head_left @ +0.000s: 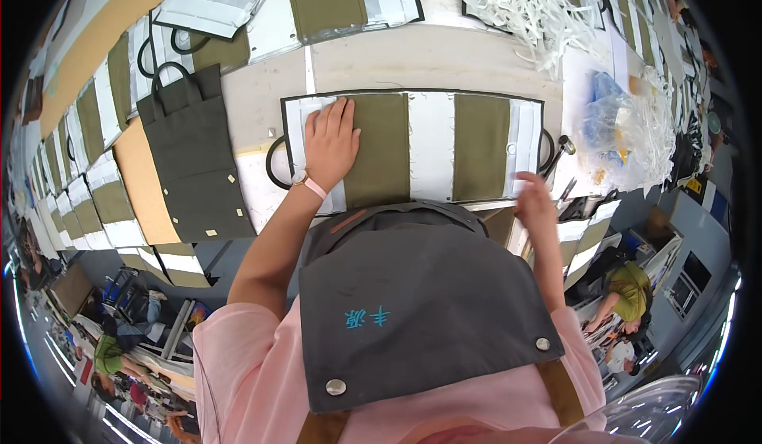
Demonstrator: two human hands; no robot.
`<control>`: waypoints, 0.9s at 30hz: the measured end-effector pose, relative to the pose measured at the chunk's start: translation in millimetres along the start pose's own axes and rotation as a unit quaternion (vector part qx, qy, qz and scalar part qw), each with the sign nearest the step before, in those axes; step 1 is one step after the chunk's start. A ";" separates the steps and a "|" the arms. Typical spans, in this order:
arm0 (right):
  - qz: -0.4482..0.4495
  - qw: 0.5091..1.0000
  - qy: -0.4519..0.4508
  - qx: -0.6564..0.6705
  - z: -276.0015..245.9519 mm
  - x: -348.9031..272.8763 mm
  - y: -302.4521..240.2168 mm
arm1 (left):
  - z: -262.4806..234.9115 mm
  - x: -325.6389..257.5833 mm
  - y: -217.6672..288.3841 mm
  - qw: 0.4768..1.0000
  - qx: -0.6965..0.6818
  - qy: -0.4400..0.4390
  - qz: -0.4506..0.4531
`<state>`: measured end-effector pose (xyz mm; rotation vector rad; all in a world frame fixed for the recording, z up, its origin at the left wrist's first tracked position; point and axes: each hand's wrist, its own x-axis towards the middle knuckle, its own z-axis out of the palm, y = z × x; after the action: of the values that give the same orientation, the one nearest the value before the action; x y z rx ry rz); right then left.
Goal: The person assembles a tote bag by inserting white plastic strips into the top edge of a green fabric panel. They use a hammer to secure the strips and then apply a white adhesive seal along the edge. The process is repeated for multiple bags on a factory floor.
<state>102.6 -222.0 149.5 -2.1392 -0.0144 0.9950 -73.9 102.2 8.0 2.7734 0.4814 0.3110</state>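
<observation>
In front of me an unfolded bag body (377, 150) lies flat on the table. It has olive panels, white bands and a dark edge. Black loop handles stick out at its left end (275, 166) and its right end (548, 152). My left hand (332, 144) rests flat on the left white band and the edge of the olive panel, fingers stretched out, holding nothing visible. By the near right corner is my right hand (536, 203), smeared by motion; whether it touches the edge or holds anything cannot be made out.
On the left lies a dark grey tote bag (190, 158). More olive-and-white bag pieces (325, 3) lie along the far side. White shredded strips (516, 3) are heaped far right, near a clear plastic bag (619, 130). A dark-handled tool (565, 144) sits beside the right handle.
</observation>
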 end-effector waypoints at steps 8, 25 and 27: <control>-0.397 0.894 -0.005 -0.208 193.6 92.2 -47.3 | -1.7 4.5 -10.0 1.000 0.001 -0.022 0.004; -0.295 0.878 -0.062 -0.371 235.6 118.2 -82.6 | 5.0 2.0 -11.1 0.999 -0.019 -0.012 -0.032; -0.283 0.883 -0.072 -0.368 234.9 117.9 -85.4 | 5.0 2.5 -10.8 0.999 -0.017 -0.014 -0.035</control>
<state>54.7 23.8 32.7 -2.4616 -1.1946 0.8522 -73.4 111.5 0.1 2.7179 0.5606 0.2616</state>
